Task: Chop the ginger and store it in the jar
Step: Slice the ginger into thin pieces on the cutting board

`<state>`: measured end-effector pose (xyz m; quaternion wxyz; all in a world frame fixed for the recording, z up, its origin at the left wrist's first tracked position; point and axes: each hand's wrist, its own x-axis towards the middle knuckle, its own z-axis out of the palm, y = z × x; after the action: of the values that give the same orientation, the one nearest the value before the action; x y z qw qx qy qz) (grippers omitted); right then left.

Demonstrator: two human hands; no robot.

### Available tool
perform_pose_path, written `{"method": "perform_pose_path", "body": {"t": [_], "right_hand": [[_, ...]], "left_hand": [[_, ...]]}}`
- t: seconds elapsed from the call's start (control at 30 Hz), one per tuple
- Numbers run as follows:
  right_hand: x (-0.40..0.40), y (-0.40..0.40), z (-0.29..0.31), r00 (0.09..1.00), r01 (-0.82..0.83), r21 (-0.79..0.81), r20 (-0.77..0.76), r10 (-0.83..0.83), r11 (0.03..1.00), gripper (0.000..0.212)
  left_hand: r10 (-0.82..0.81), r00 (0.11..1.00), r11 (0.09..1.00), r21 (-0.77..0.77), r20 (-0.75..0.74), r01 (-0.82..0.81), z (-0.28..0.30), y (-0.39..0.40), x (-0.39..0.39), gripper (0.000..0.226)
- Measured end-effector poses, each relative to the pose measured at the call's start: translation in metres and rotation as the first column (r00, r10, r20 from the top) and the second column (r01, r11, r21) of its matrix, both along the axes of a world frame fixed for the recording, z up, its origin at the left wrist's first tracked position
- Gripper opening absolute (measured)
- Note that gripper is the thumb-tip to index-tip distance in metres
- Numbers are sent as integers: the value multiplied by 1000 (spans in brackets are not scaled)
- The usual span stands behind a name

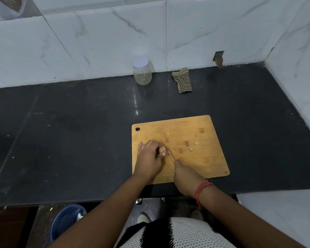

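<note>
Presently, the knobbly tan ginger piece (162, 150) is pinned to the pale wooden cutting board (204, 158) by the curled fingers of the left hand (149, 158). The thin steel knife blade (170, 154) is laid just right of those fingers, its handle clasped in the right hand (184, 174). The lidded clear plastic jar (142, 71) stands well apart, by the wall.

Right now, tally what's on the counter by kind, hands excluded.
Cutting board: 1
Knife: 1
Ginger root, held by left hand: 1
Cut ginger pieces: about 3
Jar, lid on: 1
Checked cloth: 1
Total: about 8
</note>
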<state>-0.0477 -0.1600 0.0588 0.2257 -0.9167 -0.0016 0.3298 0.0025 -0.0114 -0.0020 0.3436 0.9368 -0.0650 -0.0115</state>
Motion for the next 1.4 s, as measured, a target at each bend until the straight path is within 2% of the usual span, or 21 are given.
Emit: {"method": "perform_pose_path", "body": {"t": [0.17, 0.27, 0.37, 0.47, 0.57, 0.7, 1.07, 1.4], "right_hand": [[-6, -4, -3, 999, -46, -44, 19, 47, 998, 47], [-9, -8, -5, 999, -37, -37, 21, 38, 999, 37], [-21, -12, -8, 1000, -27, -38, 2, 27, 999, 30], [-25, -20, -10, 998, 48, 21, 29, -49, 999, 28], [-16, -19, -8, 994, 86, 115, 63, -94, 990, 14], [-5, -7, -8, 990, 141, 192, 6, -144, 971, 6], [10, 9, -2, 990, 126, 91, -76, -119, 988, 32], [5, 6, -8, 999, 35, -19, -5, -35, 999, 50]], "left_hand": [[1, 999, 1000, 16, -37, 0, 5, -1, 0, 16], [2, 999, 1000, 20, -42, -1, 7, -3, 2, 15], [7, 998, 1000, 5, -61, -7, 7, -2, 2, 23], [12, 999, 1000, -17, -52, -13, 5, 0, 2, 16], [12, 999, 1000, -13, -51, -13, 3, 0, 2, 19], [5, 999, 1000, -21, -42, -5, 2, 1, 0, 20], [20, 1000, 999, -30, -24, -21, -3, -1, 2, 21], [50, 998, 999, -7, -44, -50, -1, -3, 3, 13]]}}
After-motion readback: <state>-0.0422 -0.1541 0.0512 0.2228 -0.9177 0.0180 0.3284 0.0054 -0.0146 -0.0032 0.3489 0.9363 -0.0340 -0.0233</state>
